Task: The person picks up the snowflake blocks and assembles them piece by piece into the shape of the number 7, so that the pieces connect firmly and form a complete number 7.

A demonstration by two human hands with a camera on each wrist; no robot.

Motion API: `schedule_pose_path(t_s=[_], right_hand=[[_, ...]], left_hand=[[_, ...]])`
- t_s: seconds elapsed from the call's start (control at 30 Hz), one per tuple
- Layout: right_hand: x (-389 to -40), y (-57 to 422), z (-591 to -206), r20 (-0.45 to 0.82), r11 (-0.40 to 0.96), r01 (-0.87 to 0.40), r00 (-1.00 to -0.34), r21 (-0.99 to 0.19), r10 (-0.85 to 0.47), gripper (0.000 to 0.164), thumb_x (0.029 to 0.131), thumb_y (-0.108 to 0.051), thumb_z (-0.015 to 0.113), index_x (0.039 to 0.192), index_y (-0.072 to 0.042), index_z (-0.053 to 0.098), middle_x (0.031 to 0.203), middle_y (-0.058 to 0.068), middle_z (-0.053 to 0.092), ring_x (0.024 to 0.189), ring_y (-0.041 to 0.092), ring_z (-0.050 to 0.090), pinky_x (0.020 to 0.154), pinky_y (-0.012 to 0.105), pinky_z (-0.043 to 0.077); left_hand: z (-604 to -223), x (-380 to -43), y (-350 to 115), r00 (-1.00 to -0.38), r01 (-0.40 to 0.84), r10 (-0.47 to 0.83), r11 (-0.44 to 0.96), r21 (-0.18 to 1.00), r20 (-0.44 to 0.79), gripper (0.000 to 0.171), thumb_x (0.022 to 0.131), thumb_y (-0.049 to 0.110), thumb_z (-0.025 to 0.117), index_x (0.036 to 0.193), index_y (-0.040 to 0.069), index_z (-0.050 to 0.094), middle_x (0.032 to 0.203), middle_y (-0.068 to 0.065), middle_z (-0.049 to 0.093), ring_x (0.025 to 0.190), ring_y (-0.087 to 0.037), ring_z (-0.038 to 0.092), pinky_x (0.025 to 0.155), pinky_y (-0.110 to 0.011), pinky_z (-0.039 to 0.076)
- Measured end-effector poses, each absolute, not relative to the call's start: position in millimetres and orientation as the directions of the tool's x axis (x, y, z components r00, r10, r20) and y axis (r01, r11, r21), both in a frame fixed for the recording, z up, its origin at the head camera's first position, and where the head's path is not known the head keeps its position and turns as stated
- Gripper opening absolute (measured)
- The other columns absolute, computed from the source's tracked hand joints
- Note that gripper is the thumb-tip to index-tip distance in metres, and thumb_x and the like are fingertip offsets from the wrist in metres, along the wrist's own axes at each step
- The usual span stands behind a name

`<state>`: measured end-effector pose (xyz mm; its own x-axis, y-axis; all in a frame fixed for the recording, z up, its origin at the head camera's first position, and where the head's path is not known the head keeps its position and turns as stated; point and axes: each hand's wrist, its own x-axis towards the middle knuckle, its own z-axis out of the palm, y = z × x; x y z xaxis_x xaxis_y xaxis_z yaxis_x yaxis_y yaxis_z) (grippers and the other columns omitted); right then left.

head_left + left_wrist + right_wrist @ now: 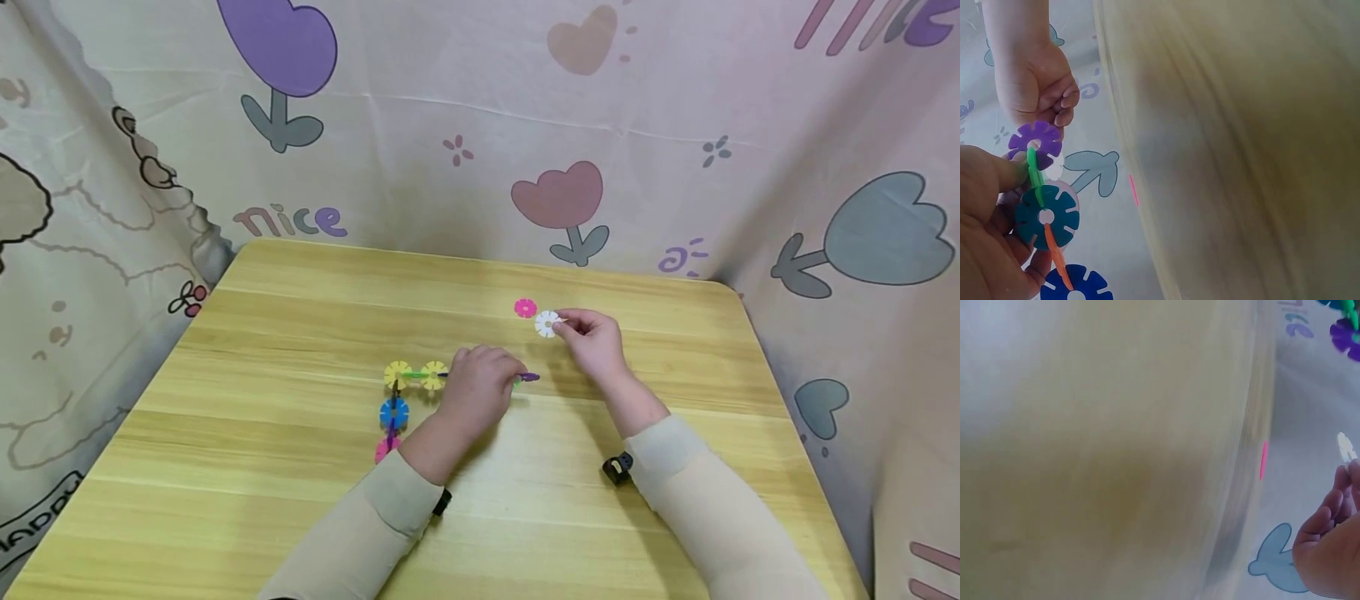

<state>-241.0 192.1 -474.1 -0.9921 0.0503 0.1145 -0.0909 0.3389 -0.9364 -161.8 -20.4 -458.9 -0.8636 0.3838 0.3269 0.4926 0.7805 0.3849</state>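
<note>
My left hand (pixel 480 387) grips a chain of notched plastic discs near its right end. In the left wrist view a purple disc (pixel 1044 139), a green disc (pixel 1034 169), a teal disc (pixel 1063 217), an orange disc (pixel 1055 250) and a dark blue disc (pixel 1079 284) interlock at angles. The chain runs left to a yellow disc (pixel 397 375), then bends towards me through a blue disc (pixel 393 413) to a pink disc (pixel 386 450), partly behind the left wrist. My right hand (pixel 596 346) pinches a white disc (pixel 547 324) between thumb and fingers, right of the chain's purple end.
A loose pink disc (pixel 525 308) lies on the wooden table (pixel 300 308), just beyond the white one. Patterned cloth (pixel 420 100) hangs behind the table's far edge and along its sides. Black wrist devices (pixel 618 468) sit below both cuffs.
</note>
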Motion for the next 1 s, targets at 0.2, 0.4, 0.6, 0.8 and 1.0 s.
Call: schedule_pose_path(t_s=[0.2, 0.4, 0.6, 0.8, 1.0], right_hand=[[-228, 190, -473, 0.134, 0.305, -0.115, -0.99, -0.945, 0.044, 0.018, 0.093, 0.001, 0.078, 0.111, 0.006, 0.078, 0.081, 0.004, 0.068, 0.075, 0.011, 0.056, 0.065, 0.017, 0.048], [-217, 191, -475, 0.139, 0.279, -0.126, -0.99, -0.952, 0.027, 0.018, 0.092, 0.004, 0.078, 0.109, 0.007, 0.078, 0.079, 0.0, 0.068, 0.072, 0.01, 0.055, 0.063, 0.018, 0.047], [-212, 192, -476, 0.119, 0.252, -0.108, -0.992, -0.962, 0.03, 0.017, 0.093, 0.004, 0.077, 0.109, 0.008, 0.078, 0.08, -0.002, 0.069, 0.071, 0.009, 0.055, 0.062, 0.018, 0.046], [-206, 196, -475, 0.079, 0.257, -0.068, -0.996, -0.964, 0.035, 0.017, 0.092, 0.005, 0.076, 0.108, 0.011, 0.076, 0.081, 0.002, 0.071, 0.072, 0.008, 0.058, 0.063, 0.017, 0.049], [-199, 200, -474, 0.024, 0.273, -0.028, -1.0, -0.962, -0.016, 0.018, 0.094, 0.004, 0.074, 0.111, 0.011, 0.076, 0.083, 0.003, 0.071, 0.074, 0.009, 0.06, 0.064, 0.018, 0.049]], left_hand=[[-460, -164, -19, -0.875, 0.471, 0.361, 0.793, 0.387, 0.324, 0.009, 0.101, 0.015, 0.074, 0.104, 0.019, 0.082, 0.108, 0.004, 0.078, 0.102, -0.02, 0.069, 0.086, -0.04, 0.05], [-460, -166, -19, -0.884, 0.449, 0.34, 0.81, 0.378, 0.322, 0.01, 0.102, 0.016, 0.073, 0.104, 0.02, 0.082, 0.106, 0.005, 0.078, 0.1, -0.021, 0.069, 0.085, -0.041, 0.05], [-459, -166, -20, -0.884, 0.444, 0.324, 0.811, 0.382, 0.338, 0.008, 0.101, 0.016, 0.073, 0.102, 0.019, 0.081, 0.103, 0.005, 0.077, 0.098, -0.021, 0.069, 0.082, -0.041, 0.048], [-460, -166, -19, -0.88, 0.444, 0.316, 0.814, 0.375, 0.354, 0.01, 0.101, 0.013, 0.073, 0.102, 0.019, 0.081, 0.104, 0.004, 0.078, 0.1, -0.022, 0.069, 0.083, -0.042, 0.049], [-460, -165, -17, -0.879, 0.438, 0.299, 0.816, 0.377, 0.372, 0.011, 0.101, 0.011, 0.072, 0.1, 0.018, 0.08, 0.102, 0.002, 0.077, 0.099, -0.022, 0.07, 0.083, -0.044, 0.05]])
